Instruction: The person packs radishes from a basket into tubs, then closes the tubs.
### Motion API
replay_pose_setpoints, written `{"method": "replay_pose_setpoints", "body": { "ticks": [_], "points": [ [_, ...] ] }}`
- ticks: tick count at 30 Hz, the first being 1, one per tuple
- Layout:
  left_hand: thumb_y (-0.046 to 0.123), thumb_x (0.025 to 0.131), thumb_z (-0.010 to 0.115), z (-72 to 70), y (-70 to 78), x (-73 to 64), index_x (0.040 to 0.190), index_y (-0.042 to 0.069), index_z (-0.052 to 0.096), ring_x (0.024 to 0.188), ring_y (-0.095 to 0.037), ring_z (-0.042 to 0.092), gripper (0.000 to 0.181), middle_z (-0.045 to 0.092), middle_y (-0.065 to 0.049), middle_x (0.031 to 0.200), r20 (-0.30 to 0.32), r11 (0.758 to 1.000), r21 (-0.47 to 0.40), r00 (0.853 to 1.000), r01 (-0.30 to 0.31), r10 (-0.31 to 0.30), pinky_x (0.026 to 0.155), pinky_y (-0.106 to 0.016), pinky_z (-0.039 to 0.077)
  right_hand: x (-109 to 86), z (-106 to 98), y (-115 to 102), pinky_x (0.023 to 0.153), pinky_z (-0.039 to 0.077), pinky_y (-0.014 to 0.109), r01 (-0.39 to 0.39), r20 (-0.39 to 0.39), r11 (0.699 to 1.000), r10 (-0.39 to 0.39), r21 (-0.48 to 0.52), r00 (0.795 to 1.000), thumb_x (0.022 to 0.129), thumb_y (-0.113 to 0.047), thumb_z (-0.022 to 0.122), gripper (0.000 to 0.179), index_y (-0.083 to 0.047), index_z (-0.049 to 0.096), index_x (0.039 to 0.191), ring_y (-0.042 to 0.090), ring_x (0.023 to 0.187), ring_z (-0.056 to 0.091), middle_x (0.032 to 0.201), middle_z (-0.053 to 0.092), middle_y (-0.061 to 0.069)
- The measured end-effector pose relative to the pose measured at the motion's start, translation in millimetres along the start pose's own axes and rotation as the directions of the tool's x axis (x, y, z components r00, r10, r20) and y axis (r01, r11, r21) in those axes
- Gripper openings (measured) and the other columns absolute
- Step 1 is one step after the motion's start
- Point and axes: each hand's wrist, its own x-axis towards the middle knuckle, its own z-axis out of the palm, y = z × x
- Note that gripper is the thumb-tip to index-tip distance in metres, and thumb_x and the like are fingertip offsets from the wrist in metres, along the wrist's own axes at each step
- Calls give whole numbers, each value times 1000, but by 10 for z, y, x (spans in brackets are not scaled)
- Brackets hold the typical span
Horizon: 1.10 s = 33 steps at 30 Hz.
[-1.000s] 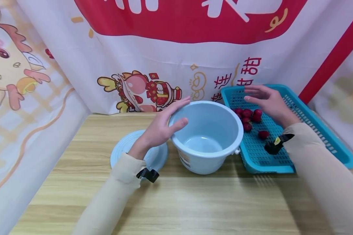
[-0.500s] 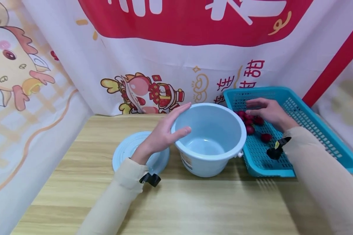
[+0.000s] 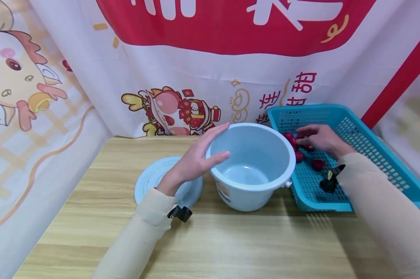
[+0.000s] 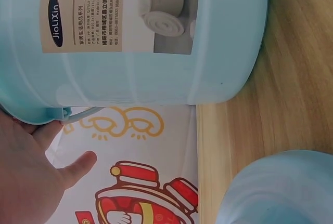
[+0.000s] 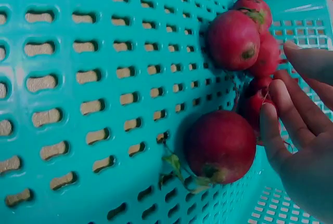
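A light blue plastic bucket (image 3: 249, 193) stands upright on the wooden table, with nothing inside it. My left hand (image 3: 199, 161) grips its left rim, thumb on the inner side and the other fingers outside; in the left wrist view the fingers sit just under the rim, beside the bucket's label (image 4: 119, 16). My right hand (image 3: 323, 139) reaches down into a teal basket (image 3: 321, 205). Its fingertips touch a red radish (image 5: 255, 99) in the right wrist view, while the thumb stays apart from it. Several other radishes lie close by, including a larger radish (image 5: 221, 146) with a leafy stem.
A round light blue lid (image 3: 148, 178) lies on the table (image 3: 210, 248) left of the bucket, partly under my left arm. The basket stands directly right of the bucket. A printed white cloth (image 3: 210, 77) hangs behind.
My right hand has lowered into the basket, its fingers arriving at the radishes. My left hand stays at the bucket's rim. The view has shifted slightly.
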Motion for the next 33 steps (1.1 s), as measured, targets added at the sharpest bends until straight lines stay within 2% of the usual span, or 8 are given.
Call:
{"method": "replay_pose_setpoints", "body": {
  "ticks": [9,17,22,27,33],
  "points": [
    [51,98,60,1,12,-6,167,25,33,160,-20,34,79,29,8,175,-4,1000,10,1000,12,-12,122,-60,41,16,78,-65,111,42,72,30,10,987,-29,-158,1000,105,-29,65,53,-8,54,153,52,138,41,154,49,31],
    [52,98,60,1,-6,-8,167,25,33,160,-20,33,78,29,8,175,-6,1000,14,1000,11,-11,122,-60,41,37,88,-84,95,54,55,74,38,971,-68,-226,997,104,-17,66,51,-5,54,152,46,122,54,140,60,30],
    [49,99,61,12,-5,8,167,24,33,161,-21,33,78,29,7,176,-6,1000,17,1000,2,-2,123,-61,40,13,82,-96,99,53,62,97,70,964,-82,-249,994,101,-12,68,50,-4,57,150,49,127,52,145,57,32],
    [47,99,61,17,6,14,167,23,34,161,-21,32,78,29,6,176,-2,1000,15,1000,1,-1,123,-61,39,5,79,-109,100,51,65,101,104,947,-72,-304,992,102,-13,66,49,-4,57,149,50,124,51,148,54,34],
    [46,98,60,10,-4,6,167,22,34,160,-21,32,77,29,6,175,-9,1000,11,1000,2,-2,123,-61,39,6,88,-147,104,48,69,113,126,939,-75,-324,989,103,-13,63,50,-3,55,152,50,126,51,148,54,33]
  ]
}}
